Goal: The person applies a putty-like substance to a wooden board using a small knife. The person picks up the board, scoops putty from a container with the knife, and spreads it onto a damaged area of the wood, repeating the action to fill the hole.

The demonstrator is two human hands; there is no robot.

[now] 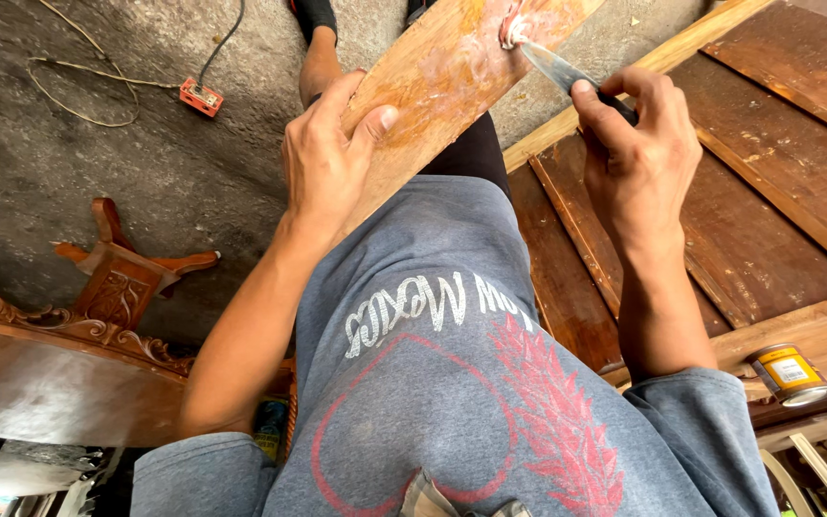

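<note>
Head view: wooden board [442, 86] resting across the lap, left hand [323, 158] clamped on its edge; right hand [638, 158] fingers closed around a putty knife [552, 65] pressing pinkish filler [511, 27]. Board may slip sideways, smearing filler. Nearby: panelled door [768, 191], carved table [50, 373], yellow tin [787, 373]

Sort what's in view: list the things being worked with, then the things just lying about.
In use:
- left hand gripping the wooden board
- right hand holding the putty knife
- pale filler at the blade tip

Lying about:
- yellow tin
- carved round table
- carved table base
- red plug and cable
- dark panelled door
</note>
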